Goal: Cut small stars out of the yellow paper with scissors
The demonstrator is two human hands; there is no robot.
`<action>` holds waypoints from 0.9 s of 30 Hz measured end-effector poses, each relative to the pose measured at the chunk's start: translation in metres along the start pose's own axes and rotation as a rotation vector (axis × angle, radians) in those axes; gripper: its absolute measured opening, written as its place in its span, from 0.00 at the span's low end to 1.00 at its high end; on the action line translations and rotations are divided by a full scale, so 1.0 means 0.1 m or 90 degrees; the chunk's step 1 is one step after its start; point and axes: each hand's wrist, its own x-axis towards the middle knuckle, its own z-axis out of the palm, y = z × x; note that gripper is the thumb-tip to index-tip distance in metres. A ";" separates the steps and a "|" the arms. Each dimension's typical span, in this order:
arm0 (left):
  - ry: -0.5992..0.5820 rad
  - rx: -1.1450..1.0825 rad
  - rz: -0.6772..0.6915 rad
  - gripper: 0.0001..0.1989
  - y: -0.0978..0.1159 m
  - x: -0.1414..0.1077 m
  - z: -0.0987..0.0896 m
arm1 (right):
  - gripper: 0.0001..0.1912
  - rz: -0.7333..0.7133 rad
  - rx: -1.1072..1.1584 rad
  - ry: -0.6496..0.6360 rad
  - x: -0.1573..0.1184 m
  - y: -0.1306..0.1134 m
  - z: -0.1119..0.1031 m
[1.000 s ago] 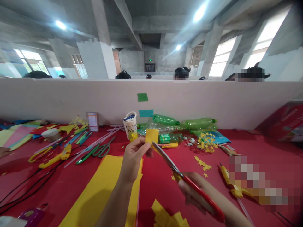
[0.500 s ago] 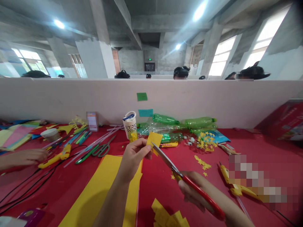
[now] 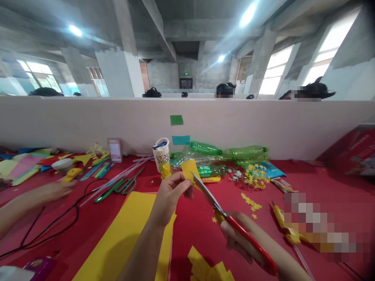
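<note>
Between the fingers and thumb of my left hand (image 3: pixel 171 195) is a small piece of yellow paper (image 3: pixel 189 168). My right hand (image 3: pixel 238 236) is wrapped round red-handled scissors (image 3: pixel 249 238), whose blades (image 3: pixel 205 191) point up and left, the tip against the paper. Large yellow sheets (image 3: pixel 131 226) lie under my left forearm. Cut yellow pieces (image 3: pixel 208 267) are piled at the front, and small yellow stars (image 3: pixel 251 201) lie to the right of the scissors. More stars fill a clear container (image 3: pixel 257 175) further back.
Green plastic bottles (image 3: pixel 205 147) and a white cup (image 3: pixel 161 156) stand or lie along the partition (image 3: pixel 88 121). Green-handled scissors (image 3: pixel 129 185) lie left. A yellow glue gun (image 3: pixel 279 214) rests at right. Another person's hand (image 3: pixel 57 189) holds a yellow glue gun (image 3: pixel 72 174) at left.
My left hand has shifted slightly right, and the paper has turned a little against the blades. At left, the other person has picked up the yellow glue gun.
</note>
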 end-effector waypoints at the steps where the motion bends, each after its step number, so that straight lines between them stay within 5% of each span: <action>1: 0.003 -0.005 0.001 0.07 0.00 0.00 0.00 | 0.28 0.003 -0.002 0.000 -0.01 -0.02 0.00; 19: -0.022 0.023 0.001 0.10 0.07 0.00 -0.13 | 0.28 0.078 -0.133 0.005 -0.09 -0.15 -0.02; 27: -0.031 -0.013 -0.027 0.10 0.02 -0.02 -0.03 | 0.29 0.034 -0.004 0.010 -0.02 -0.08 0.05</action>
